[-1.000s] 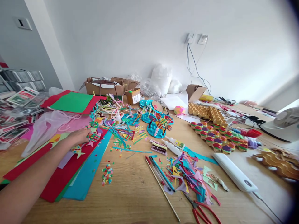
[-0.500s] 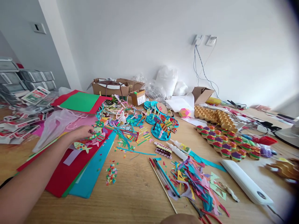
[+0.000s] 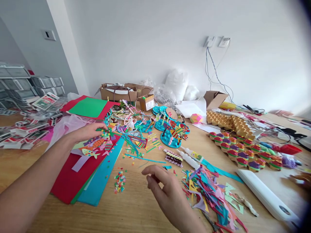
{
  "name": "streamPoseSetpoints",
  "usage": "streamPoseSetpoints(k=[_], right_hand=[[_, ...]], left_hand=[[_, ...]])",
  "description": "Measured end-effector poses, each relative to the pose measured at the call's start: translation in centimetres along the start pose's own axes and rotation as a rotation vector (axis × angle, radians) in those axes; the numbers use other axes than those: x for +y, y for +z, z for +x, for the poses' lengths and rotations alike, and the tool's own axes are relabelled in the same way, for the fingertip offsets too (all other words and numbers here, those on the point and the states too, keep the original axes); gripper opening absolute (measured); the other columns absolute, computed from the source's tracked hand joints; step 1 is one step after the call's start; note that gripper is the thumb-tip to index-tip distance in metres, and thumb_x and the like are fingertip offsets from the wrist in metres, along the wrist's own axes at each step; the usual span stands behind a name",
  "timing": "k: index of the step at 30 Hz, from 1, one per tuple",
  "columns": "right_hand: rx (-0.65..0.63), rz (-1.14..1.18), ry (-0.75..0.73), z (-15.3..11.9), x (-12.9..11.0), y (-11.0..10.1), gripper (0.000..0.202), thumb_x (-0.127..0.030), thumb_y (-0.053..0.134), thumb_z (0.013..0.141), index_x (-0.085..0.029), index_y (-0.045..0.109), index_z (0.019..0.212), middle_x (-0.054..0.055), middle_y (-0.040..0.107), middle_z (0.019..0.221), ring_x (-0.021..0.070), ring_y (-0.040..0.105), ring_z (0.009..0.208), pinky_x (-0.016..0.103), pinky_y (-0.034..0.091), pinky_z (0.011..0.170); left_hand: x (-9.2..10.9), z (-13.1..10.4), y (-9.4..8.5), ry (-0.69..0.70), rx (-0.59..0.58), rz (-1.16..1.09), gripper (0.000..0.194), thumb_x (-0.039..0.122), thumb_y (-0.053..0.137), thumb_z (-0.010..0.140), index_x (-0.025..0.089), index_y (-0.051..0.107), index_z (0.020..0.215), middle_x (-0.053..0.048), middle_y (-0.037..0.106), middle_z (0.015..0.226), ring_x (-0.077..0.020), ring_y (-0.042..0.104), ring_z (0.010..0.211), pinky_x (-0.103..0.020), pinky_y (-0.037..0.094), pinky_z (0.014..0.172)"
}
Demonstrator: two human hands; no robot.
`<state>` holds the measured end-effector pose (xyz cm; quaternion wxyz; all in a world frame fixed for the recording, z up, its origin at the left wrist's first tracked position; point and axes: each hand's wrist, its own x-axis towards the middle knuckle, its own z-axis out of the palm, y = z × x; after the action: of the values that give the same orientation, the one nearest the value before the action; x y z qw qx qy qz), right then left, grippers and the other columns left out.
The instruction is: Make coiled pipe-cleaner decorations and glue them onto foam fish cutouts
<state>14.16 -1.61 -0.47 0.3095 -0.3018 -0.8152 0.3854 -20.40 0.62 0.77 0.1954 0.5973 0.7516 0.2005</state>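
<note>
My left hand (image 3: 88, 131) reaches over the stack of coloured sheets, its fingers closed at a green spotted paper piece (image 3: 105, 132). Beside and below the fingers lie paper fish, one orange (image 3: 97, 143) and one pale yellow with dots (image 3: 89, 152). They rest on red sheets (image 3: 66, 176), with blue sheets (image 3: 100, 181) to the right. My right hand (image 3: 164, 186) is above the wooden table, fingers apart and curved, holding nothing visible. Small confetti pieces (image 3: 120, 182) lie to its left, and a heap of paper scraps (image 3: 209, 191) to its right.
Glue bottles (image 3: 190, 159) and a twisted striped piece (image 3: 173, 157) lie beyond my right hand. Decorated blue discs (image 3: 167, 139) stand at the centre. Painted egg cartons (image 3: 233, 149) and a long white device (image 3: 266, 194) are at the right, red-handled scissors (image 3: 222, 227) at the front.
My right hand has risen into view over the table and hides the pens and stick. My left hand has shifted slightly, and more paper fish show under it. The view has turned slightly left.
</note>
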Motion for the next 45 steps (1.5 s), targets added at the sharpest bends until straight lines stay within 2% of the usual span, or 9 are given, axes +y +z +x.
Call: streamPoseSetpoints(k=[4,9,12,18,25,29,35,41,45], right_hand=[[0.026,0.240,0.244,1.0,1.9,1.2,0.023,-0.023,0.048,0.079,-0.021,0.055,0.101,-0.003,0.053,0.062,0.0104,0.047,0.054,0.020,0.034,0.048],[0.111,0.568,0.326,2.2,2.6,2.2,0.036,-0.031,0.061,0.068,-0.020,0.050,0.101,0.004,0.055,0.103,0.0078,0.048,0.060,0.019,0.036,0.048],[0.120,0.639,0.375,2.4,3.1,2.5,0.025,-0.030,0.061,0.066,-0.018,0.053,0.086,-0.001,0.057,0.076,0.0083,0.048,0.057,0.018,0.034,0.045],[0.192,0.832,0.486,2.0,4.3,2.5,0.018,-0.031,0.061,0.062,-0.017,0.051,0.068,-0.007,0.048,0.049,0.0063,0.044,0.044,0.017,0.029,0.040],[0.202,0.932,0.531,1.6,4.5,2.6,0.022,-0.031,0.065,0.060,-0.016,0.052,0.069,-0.007,0.049,0.051,0.0051,0.045,0.042,0.016,0.029,0.040],[0.204,0.973,0.535,1.5,4.6,2.8,0.023,-0.031,0.067,0.059,-0.016,0.052,0.069,-0.007,0.049,0.051,0.0049,0.045,0.042,0.016,0.028,0.040],[0.122,1.263,0.543,1.0,4.8,2.8,0.024,-0.026,0.072,0.059,-0.016,0.052,0.068,-0.005,0.053,0.053,0.0039,0.044,0.043,0.015,0.026,0.041],[-0.047,1.473,0.614,0.5,4.3,3.4,0.024,-0.023,0.073,0.059,-0.015,0.055,0.073,-0.003,0.055,0.061,0.0029,0.045,0.047,0.013,0.027,0.043],[-0.021,1.278,0.579,0.3,4.5,3.5,0.026,-0.029,0.072,0.061,-0.016,0.060,0.081,0.000,0.059,0.074,0.0080,0.053,0.060,0.016,0.036,0.049]], left_hand=[[4.9,-1.6,1.4,0.214,-0.099,-0.085,0.030,0.033,0.051,0.069,0.022,0.057,0.097,0.000,0.061,0.105,-0.0207,0.056,0.093,-0.024,0.043,0.074],[9.6,-3.2,5.3,0.305,-0.272,-0.230,0.034,0.024,0.051,0.071,0.026,0.052,0.105,0.001,0.060,0.098,-0.0189,0.056,0.085,-0.024,0.043,0.067],[10.7,-3.4,7.2,0.337,-0.310,-0.295,0.036,0.020,0.053,0.069,0.027,0.052,0.104,0.001,0.059,0.099,-0.0171,0.056,0.080,-0.024,0.043,0.067],[10.9,-3.6,8.7,0.262,-0.427,-0.509,0.026,0.030,0.050,0.077,0.025,0.051,0.102,0.002,0.056,0.078,-0.0142,0.053,0.067,-0.021,0.039,0.054],[11.1,-4.3,10.3,0.160,-0.326,-0.658,0.028,0.048,0.052,0.075,0.021,0.052,0.085,0.004,0.047,0.062,-0.0116,0.047,0.054,-0.021,0.036,0.047],[11.4,-5.0,10.6,0.130,-0.280,-0.784,0.028,0.047,0.053,0.075,0.021,0.052,0.086,0.004,0.047,0.063,-0.0105,0.044,0.053,-0.021,0.034,0.048],[11.1,-5.4,10.9,0.116,-0.407,-1.044,0.035,0.039,0.058,0.076,0.024,0.055,0.107,0.000,0.054,0.074,-0.0118,0.046,0.063,-0.024,0.036,0.057],[11.1,-5.2,12.5,0.209,-0.444,-0.999,0.015,0.033,0.063,0.071,0.019,0.062,0.075,0.001,0.054,0.074,-0.0119,0.044,0.066,-0.024,0.035,0.061],[11.5,-5.3,12.1,0.182,-0.408,-0.977,0.009,0.026,0.060,0.070,0.019,0.055,0.072,0.003,0.050,0.068,-0.0117,0.045,0.063,-0.024,0.036,0.062]])
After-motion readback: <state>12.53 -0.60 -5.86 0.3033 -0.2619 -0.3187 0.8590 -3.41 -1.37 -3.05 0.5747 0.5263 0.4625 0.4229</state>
